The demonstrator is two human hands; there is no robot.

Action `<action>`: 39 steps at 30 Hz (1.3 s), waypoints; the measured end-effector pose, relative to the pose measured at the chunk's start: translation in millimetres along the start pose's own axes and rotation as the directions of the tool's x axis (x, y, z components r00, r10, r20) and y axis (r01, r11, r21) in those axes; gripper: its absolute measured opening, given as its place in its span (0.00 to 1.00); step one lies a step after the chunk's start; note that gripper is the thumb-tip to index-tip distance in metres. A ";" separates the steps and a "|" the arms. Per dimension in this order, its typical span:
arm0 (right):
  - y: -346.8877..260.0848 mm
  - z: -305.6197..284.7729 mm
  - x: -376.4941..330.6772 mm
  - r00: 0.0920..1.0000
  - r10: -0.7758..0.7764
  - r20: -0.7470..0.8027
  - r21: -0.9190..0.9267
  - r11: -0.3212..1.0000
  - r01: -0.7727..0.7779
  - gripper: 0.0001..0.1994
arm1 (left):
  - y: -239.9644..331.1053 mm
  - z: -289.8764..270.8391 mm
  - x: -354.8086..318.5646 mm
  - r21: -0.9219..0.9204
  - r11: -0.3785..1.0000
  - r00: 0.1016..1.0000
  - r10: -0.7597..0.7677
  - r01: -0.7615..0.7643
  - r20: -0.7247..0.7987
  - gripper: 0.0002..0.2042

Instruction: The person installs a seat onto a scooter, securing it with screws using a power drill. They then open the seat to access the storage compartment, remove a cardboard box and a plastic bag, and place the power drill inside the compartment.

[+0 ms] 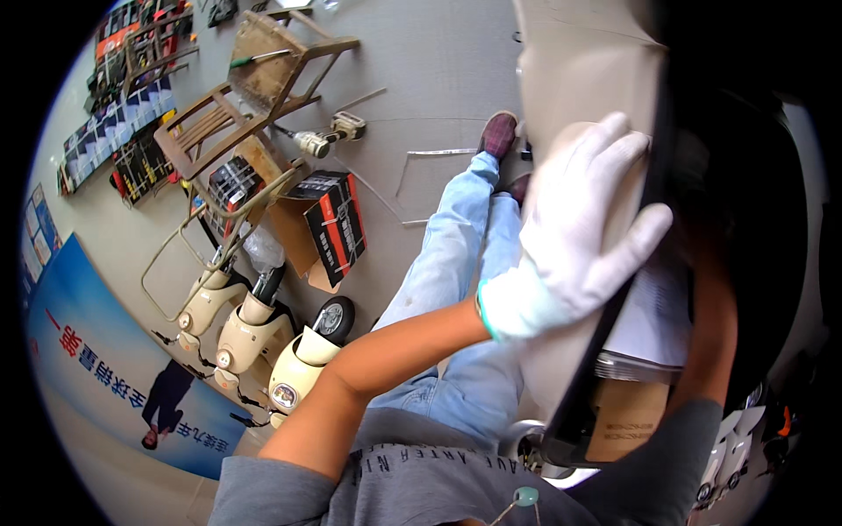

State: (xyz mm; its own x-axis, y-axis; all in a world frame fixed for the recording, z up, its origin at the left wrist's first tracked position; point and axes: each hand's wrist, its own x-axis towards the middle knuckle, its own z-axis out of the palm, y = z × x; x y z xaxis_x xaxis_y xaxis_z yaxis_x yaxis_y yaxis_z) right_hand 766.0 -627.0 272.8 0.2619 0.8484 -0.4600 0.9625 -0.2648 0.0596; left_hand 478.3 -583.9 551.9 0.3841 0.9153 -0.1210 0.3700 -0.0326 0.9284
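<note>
My left hand [579,228], in a white glove with a teal cuff, lies flat with fingers apart on a long beige padded piece [588,53] that looks like a scooter seat. A black rim [605,324] runs along its right side. Beyond that rim, white papers or booklets [653,316] rest above a brown cardboard piece [624,416]. My right forearm [715,324] reaches up beside the papers into deep shadow. Darkness hides my right hand and anything it may touch.
Cream scooters [241,333] stand at the left before a blue banner [123,342]. Wooden chairs [272,74], an open carton [324,228] and a cordless power tool [320,140] are on the left. White strips [438,152] lie on the floor. More scooters [732,451] stand lower right.
</note>
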 end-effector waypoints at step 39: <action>-440.9 -246.4 -366.9 0.900 -0.044 -0.434 0.825 0.383 0.416 0.29 | 41.4 -339.0 -185.2 -0.145 0.699 0.707 -0.651 0.701 0.276 0.27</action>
State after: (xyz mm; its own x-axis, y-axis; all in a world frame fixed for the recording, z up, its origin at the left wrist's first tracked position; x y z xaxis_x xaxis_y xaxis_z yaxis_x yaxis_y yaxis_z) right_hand 263.1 -708.6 633.6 0.2246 0.9739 -0.0323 0.4184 -0.1263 -0.8994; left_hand 135.6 -618.6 731.8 0.2643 0.5571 -0.7873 0.4048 0.6768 0.6149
